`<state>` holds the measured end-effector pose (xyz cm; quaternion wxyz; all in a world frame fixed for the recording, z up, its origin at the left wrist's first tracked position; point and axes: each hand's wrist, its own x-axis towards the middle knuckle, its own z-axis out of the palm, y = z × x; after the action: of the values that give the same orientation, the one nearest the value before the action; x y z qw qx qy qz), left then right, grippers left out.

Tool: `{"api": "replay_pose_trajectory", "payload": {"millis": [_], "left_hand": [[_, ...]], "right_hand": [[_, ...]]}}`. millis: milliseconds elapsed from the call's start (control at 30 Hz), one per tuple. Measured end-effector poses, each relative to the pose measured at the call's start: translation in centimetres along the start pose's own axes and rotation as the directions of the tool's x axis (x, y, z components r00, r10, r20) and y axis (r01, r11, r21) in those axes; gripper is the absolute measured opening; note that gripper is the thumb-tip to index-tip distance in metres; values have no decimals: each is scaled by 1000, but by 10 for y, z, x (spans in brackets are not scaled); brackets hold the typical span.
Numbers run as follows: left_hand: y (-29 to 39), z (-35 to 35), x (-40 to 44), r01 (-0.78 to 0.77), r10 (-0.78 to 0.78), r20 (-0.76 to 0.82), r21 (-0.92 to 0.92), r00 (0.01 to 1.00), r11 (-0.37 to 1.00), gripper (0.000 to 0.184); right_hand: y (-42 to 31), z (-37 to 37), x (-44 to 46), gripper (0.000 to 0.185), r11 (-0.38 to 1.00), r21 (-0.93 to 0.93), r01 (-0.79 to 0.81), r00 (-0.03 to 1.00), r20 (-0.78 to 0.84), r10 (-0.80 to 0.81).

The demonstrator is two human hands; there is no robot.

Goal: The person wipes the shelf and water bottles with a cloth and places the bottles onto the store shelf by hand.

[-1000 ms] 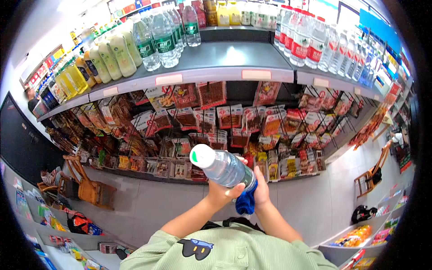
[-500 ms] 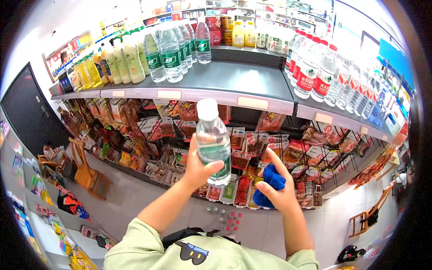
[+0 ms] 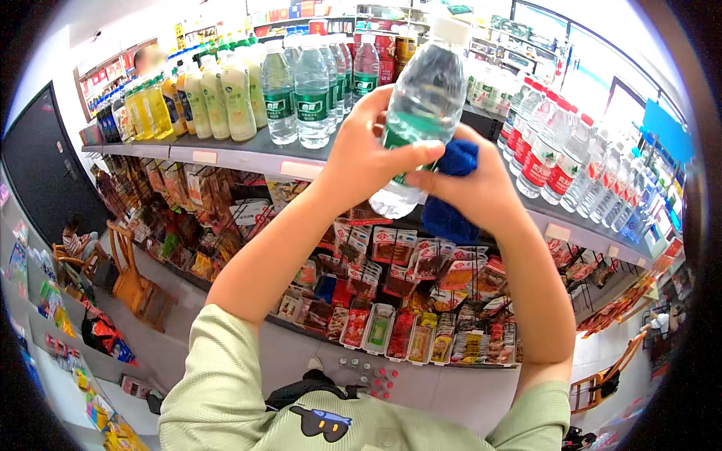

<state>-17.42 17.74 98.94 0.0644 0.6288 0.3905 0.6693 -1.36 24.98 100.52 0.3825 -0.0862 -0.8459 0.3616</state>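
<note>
Tilted in front of the shelf is a clear water bottle [image 3: 427,90] with a white cap and green label. My left hand [image 3: 368,154] is wrapped round its lower half, thumb across the label. From the other side, my right hand [image 3: 485,180] grips a blue cloth [image 3: 450,218] and presses it to the bottle. The palm side of that hand is partly hidden. Behind my left hand, similar green-labelled bottles [image 3: 312,105] stand upright on the shelf [image 3: 226,155].
Milky bottles [image 3: 238,105] and yellow drinks [image 3: 156,113] line the shelf's left side; red-capped bottles [image 3: 541,158] stand at right. Snack packets [image 3: 395,248] hang underneath. Several bottles [image 3: 368,372] stand on the floor. A wooden chair [image 3: 139,282] and a seated person [image 3: 77,239] are at left.
The bottle has risen and moved right, tilting with its cap up and to the right. My right hand has come up with the cloth from apart to touching the bottle.
</note>
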Motion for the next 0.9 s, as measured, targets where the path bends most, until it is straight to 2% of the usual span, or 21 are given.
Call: {"api": "replay_pose_trajectory", "payload": {"millis": [33, 67, 100, 167, 200, 233, 300, 367, 433, 500, 567, 600, 700, 767, 867, 900], "left_hand": [[-4, -7, 10, -3, 3, 5, -16, 1000, 1000, 65], [-17, -15, 21, -59, 59, -19, 17, 998, 998, 63], [-17, -25, 30, 56, -57, 49, 17, 997, 998, 63], [-28, -41, 47, 69, -72, 50, 49, 996, 996, 68], [-49, -44, 54, 11, -10, -38, 40, 999, 999, 73], [-69, -49, 63, 10, -9, -31, 30, 999, 1000, 73], [-101, -57, 77, 81, -77, -118, 30, 990, 996, 75], [-113, -59, 82, 85, -81, -119, 31, 990, 996, 74], [-110, -58, 80, 200, -214, -127, -119, 968, 973, 74], [-134, -61, 86, 222, -227, -120, -54, 967, 974, 76], [-145, -59, 87, 252, -207, -253, 162, 945, 954, 81], [-147, -59, 85, 317, -293, -236, 72, 927, 946, 86], [-158, -59, 82, 364, -335, -236, 93, 912, 927, 89], [-164, -58, 78, 352, -320, -253, 91, 913, 932, 91], [-171, -67, 79, 279, -306, -253, -137, 918, 950, 95], [-175, -67, 78, 280, -307, -253, -137, 918, 950, 95]], "right_hand": [[-3, 2, 13, 44, 998, 19, -67, 998, -2, 67], [0, 4, 28, 43, 997, 43, -64, 998, 3, 64], [6, 6, 43, 42, 996, 63, -66, 998, 8, 65], [21, 11, 73, 37, 999, 11, -43, 999, -22, 43], [26, 15, 85, 36, 999, -16, -52, 998, -39, 51], [33, 18, 97, 36, 997, -41, -60, 997, -57, 57], [55, 27, 118, 37, 995, -45, -93, 992, -88, 89], [69, 35, 133, 37, 989, -34, -145, 987, -76, 143], [84, 42, 143, 34, 987, 20, -160, 985, -66, 161], [90, 47, 151, 33, 965, 23, -263, 962, -67, 264], [100, 53, 158, 32, 967, 33, -253, 964, -80, 255], [105, 56, 161, 32, 969, 42, -243, 965, -89, 246], [127, 62, 173, 31, 978, 22, -207, 974, -90, 208], [136, 64, 176, 30, 978, 7, -210, 973, -99, 210], [138, 70, 180, 27, 963, 1, -270, 960, -79, 269], [141, 70, 181, 27, 963, 1, -270, 960, -79, 269]]}}
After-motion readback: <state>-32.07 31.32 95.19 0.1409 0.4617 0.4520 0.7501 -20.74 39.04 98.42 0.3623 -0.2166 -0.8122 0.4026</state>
